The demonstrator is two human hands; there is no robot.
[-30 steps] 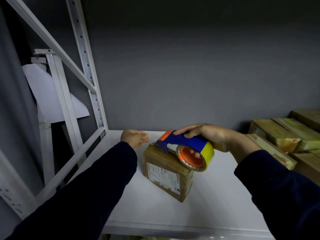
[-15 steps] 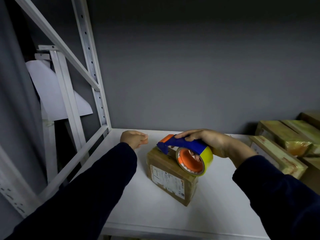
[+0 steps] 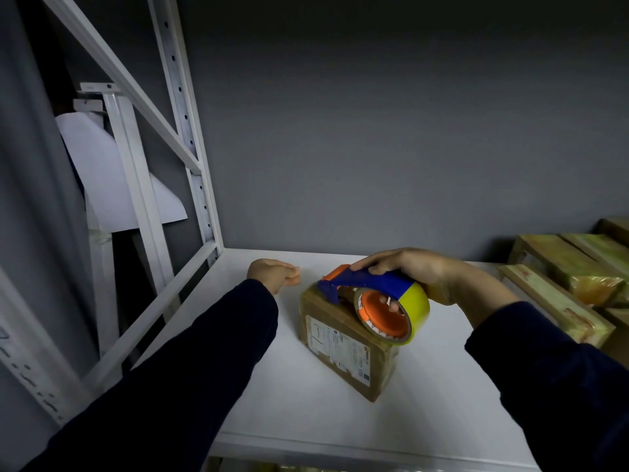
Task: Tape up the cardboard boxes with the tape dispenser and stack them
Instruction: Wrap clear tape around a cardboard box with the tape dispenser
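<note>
A white shelf (image 3: 292,413) spans the near scene, with a metal upright (image 3: 183,124) at its far left. Taped boxes (image 3: 561,267) are piled at the right edge. A cardboard box (image 3: 343,338) lies mid-shelf, label facing near. The tape dispenser (image 3: 374,287) rests on the box's top, its blade end at the far left edge. The right hand (image 3: 412,270) grips it. The left hand (image 3: 272,275), curled in a fist and holding nothing, sits left of the box.

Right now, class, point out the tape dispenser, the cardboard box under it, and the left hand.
tape dispenser (image 3: 391,284): head view, blue handle.
cardboard box (image 3: 337,342): head view, labelled side.
left hand (image 3: 270,274): head view, back of hand.
</note>
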